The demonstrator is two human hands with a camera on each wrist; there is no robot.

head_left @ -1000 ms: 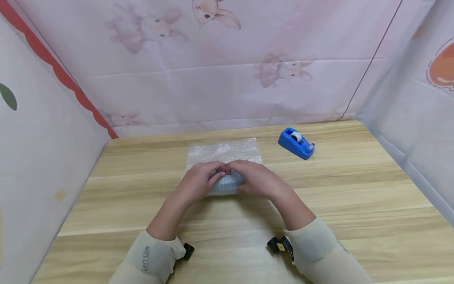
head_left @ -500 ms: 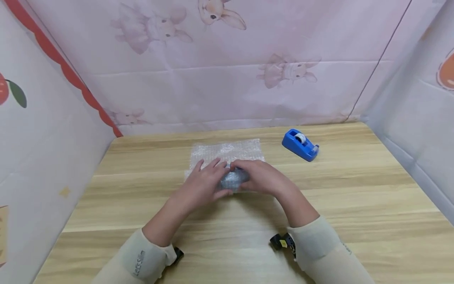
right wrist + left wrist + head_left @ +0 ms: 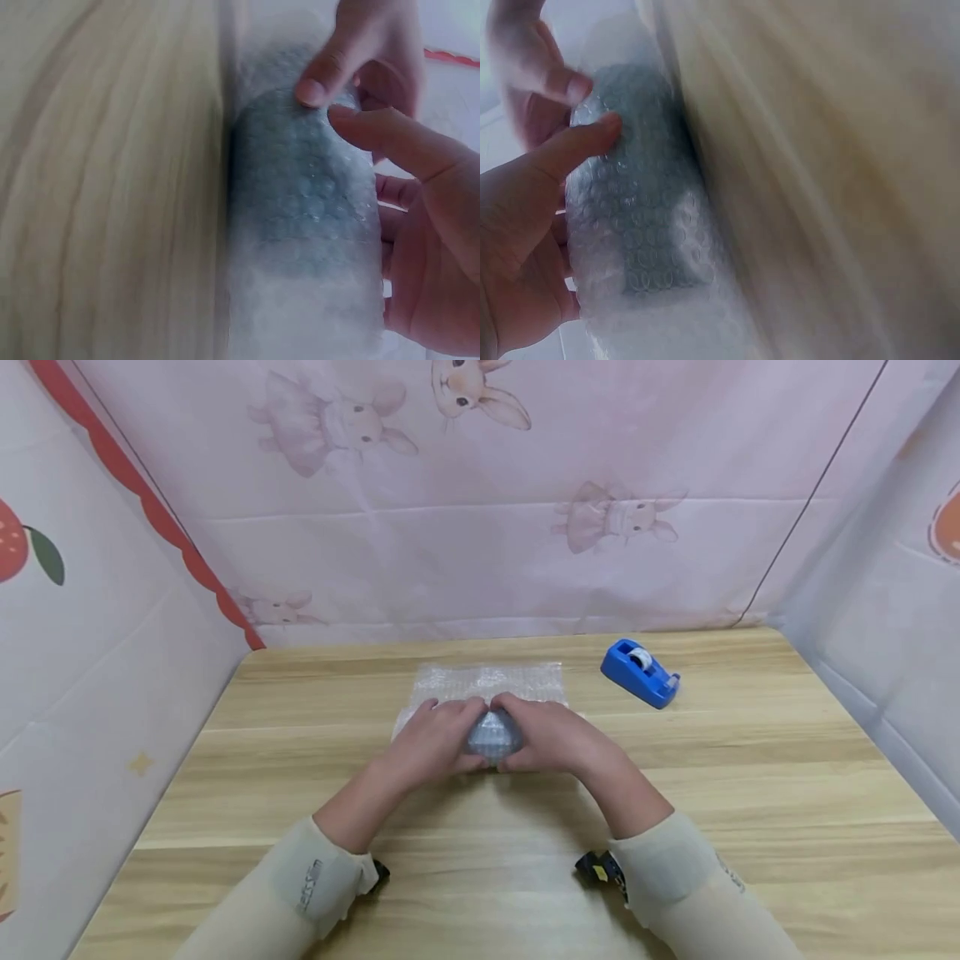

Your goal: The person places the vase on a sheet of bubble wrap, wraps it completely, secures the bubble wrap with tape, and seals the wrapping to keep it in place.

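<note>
A dark grey-green object rolled in bubble wrap (image 3: 495,741) lies crosswise on the wooden table; the wrap hides its exact kind. My left hand (image 3: 435,739) grips the bundle from the left, thumb on the near side and fingers over the top. From the right, my right hand (image 3: 553,735) holds it the same way, both thumbs close together. Beyond the hands a flat flap of bubble wrap (image 3: 491,678) spreads over the table. Both wrist views show the thumbs pressing on the wrapped bundle (image 3: 649,202), with clear wrap reaching past the dark object's end.
A blue tape dispenser (image 3: 637,673) with a roll of tape stands at the back right of the wooden table (image 3: 750,760). Fabric walls with printed rabbits and fruit enclose the table at the back and both sides.
My left hand's fingers spread half a second ago and now bend round the bundle. Both thumbs have come together on its near side. The tape dispenser stays where it was.
</note>
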